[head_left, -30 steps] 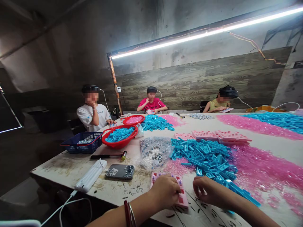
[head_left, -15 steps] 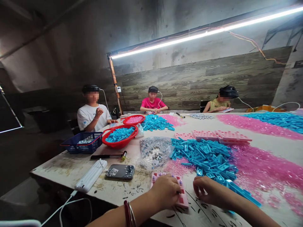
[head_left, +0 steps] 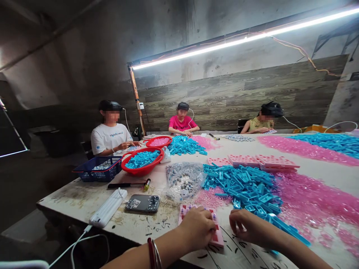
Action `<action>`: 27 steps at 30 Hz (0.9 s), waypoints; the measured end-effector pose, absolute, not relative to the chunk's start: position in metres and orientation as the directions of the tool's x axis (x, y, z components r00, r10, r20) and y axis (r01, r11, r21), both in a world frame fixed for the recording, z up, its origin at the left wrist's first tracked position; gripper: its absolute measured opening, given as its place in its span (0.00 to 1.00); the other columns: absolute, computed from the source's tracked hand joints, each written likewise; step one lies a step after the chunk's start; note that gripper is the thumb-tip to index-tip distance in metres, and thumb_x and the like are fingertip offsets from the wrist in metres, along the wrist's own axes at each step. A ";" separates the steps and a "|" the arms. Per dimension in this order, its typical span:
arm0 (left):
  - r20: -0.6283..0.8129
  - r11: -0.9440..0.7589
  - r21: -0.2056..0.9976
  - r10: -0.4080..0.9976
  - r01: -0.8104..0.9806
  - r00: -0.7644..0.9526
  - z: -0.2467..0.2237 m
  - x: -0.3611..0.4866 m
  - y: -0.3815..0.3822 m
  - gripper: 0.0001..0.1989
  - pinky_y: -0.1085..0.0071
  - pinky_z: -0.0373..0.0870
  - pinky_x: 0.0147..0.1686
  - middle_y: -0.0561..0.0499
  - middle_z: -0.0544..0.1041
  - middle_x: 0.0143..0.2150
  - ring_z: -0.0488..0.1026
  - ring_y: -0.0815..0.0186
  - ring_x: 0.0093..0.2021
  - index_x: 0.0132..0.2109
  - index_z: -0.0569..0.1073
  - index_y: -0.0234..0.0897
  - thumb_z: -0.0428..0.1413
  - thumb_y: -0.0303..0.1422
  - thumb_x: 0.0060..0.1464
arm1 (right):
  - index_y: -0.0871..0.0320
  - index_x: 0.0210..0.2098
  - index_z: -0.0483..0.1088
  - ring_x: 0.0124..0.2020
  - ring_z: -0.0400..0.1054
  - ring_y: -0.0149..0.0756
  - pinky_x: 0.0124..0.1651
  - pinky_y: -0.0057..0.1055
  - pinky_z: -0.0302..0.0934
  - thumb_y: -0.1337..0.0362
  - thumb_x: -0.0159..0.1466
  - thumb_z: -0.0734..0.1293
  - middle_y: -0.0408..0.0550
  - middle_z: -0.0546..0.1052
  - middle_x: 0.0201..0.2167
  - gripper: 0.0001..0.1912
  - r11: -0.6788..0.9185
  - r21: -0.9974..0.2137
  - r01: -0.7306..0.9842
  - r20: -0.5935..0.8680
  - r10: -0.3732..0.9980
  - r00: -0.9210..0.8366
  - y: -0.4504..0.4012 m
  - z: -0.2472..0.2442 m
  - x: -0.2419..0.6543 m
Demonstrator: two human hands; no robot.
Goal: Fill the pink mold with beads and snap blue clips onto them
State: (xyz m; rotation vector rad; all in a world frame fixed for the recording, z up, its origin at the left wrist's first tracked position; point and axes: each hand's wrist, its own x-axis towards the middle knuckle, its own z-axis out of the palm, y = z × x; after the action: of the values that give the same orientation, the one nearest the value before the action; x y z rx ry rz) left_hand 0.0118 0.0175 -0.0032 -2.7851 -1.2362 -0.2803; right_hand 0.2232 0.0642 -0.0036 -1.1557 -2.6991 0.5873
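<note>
A pink moulded tray with rows of square recesses lies on the table in front of me. Small pale pieces sit in some recesses at its far end. My left hand rests over the tray, its fingers curled down and closed; whatever they hold is hidden. Just right of the tray, my right hand is low at the table with bent fingers drawn together, and anything in them is too small to name. Beyond it lies a heap of blue plastic pieces, next to spread-out clear pink pieces.
A clear bag of small metallic-looking parts, a phone, a white power bank and a hammer lie to the left. Farther off are a red basin, a blue basket and stacked pink trays. Three co-workers sit opposite.
My two hands have barely moved. The co-worker at the left has lowered a raised hand to the table, bringing both hands together.
</note>
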 end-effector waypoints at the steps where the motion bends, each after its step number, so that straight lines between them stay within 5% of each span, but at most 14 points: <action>1: 0.201 -0.668 0.001 0.729 0.744 0.654 -0.003 0.012 0.017 0.05 0.71 0.64 0.35 0.52 0.72 0.33 0.68 0.66 0.35 0.31 0.73 0.36 0.55 0.33 0.51 | 0.61 0.24 0.71 0.27 0.64 0.28 0.27 0.22 0.54 0.81 0.44 0.59 0.45 0.73 0.27 0.14 0.625 -0.408 0.666 -0.020 0.723 -0.691 0.064 -0.004 0.223; 27: 0.192 -0.663 -0.053 0.727 0.746 0.660 -0.009 0.012 0.019 0.05 0.69 0.64 0.36 0.52 0.72 0.34 0.67 0.64 0.37 0.33 0.73 0.37 0.55 0.33 0.51 | 0.61 0.23 0.72 0.26 0.65 0.28 0.26 0.21 0.54 0.81 0.44 0.58 0.45 0.74 0.27 0.15 0.629 -0.396 0.669 -0.009 0.726 -0.688 0.063 -0.002 0.221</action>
State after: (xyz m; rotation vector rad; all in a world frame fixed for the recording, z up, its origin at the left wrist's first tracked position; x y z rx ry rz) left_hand 0.0118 0.0187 -0.0094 -2.7443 -1.2240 -0.2332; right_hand 0.2213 0.0631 -0.0024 -1.1618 -2.6966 0.5620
